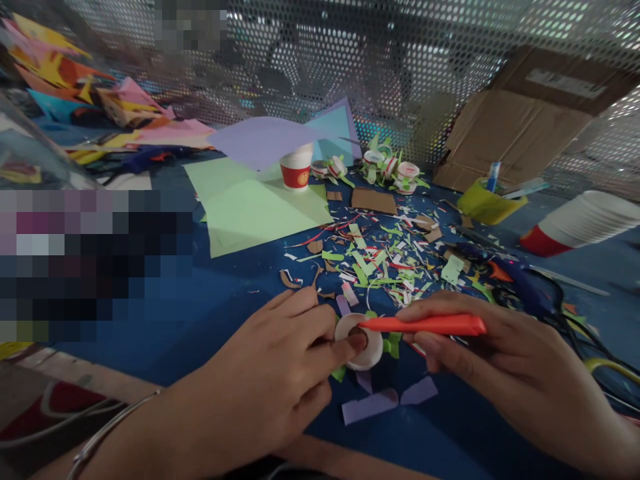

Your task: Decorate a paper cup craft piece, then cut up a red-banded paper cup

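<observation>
My left hand (pixel 280 373) rests on the blue table, fingers curled, with the index fingertip pressing on a small white round cup piece (pixel 361 343) that has green paper bits round it. My right hand (pixel 500 367) is closed on an orange-red tool (pixel 430 325), held level, whose tip points at the white piece beside my left fingertip. Purple paper strips (pixel 383 402) lie just in front of the white piece.
Green, red and brown paper scraps (pixel 380 260) litter the blue table (pixel 225 300). Behind lie green paper sheets (pixel 250 207), a purple sheet (pixel 260 140), a red-and-white paper cup (pixel 296 170), several decorated cup pieces (pixel 390 167), a yellow holder (pixel 487 203), stacked cups (pixel 580 223), a cardboard box (pixel 520 120) and black cables (pixel 555 300).
</observation>
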`<state>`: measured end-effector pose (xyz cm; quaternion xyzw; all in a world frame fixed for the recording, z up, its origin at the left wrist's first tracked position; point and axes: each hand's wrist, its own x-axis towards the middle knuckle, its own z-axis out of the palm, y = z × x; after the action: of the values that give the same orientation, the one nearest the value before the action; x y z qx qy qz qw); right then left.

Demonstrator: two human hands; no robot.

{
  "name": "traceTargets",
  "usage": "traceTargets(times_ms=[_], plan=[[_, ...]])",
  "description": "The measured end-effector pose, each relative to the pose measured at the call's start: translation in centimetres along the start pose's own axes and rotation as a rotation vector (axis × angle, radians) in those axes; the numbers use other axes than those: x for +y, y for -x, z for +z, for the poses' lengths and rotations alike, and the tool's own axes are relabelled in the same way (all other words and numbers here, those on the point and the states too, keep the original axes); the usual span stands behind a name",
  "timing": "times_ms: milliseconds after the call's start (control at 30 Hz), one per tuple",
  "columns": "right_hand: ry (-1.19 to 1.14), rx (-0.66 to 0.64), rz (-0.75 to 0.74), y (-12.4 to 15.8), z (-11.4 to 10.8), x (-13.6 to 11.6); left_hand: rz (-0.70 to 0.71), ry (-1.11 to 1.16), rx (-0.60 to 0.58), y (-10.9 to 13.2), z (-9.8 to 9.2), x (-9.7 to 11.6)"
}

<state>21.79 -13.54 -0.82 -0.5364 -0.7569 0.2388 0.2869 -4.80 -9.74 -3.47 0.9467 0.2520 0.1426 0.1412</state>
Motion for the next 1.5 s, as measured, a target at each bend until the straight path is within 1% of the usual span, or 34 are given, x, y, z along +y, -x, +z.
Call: traceTargets(times_ms=[100, 267, 567, 867, 1100, 1333, 1500], plan=[[0.006, 0.010, 0.001, -0.03, 0.13, 0.07, -0.003, -0.004, 0.009, 0.01, 0.02, -0.05], [-0.010, 0.000, 0.009, -0.13, 0.15, 0.13, -0.003, 0.002, -0.008, -0.12, 0.05, -0.10], [0.002, 0.019, 0.016, 0.06, 0.16, 0.15, 0.008, -0.005, 0.030, -0.03, 0.05, -0.05], [-0.007, 0.005, 0.019, 0.04, 0.02, -0.03, -0.002, 0.004, -0.007, -0.07, 0.14, -0.02], [0.022, 0.006, 0.008, -0.09, -0.05, 0.05, -0.002, -0.003, 0.006, -0.14, 0.11, -0.13], [0.094, 0.050, -0.026, 0.32, -0.37, 0.15, -0.006, -0.001, -0.010, -0.18, -0.08, -0.12], [0.093, 0.019, -0.008, 0.62, -0.43, 0.40, -0.010, -0.002, -0.005, -0.19, 0.01, -0.13]])
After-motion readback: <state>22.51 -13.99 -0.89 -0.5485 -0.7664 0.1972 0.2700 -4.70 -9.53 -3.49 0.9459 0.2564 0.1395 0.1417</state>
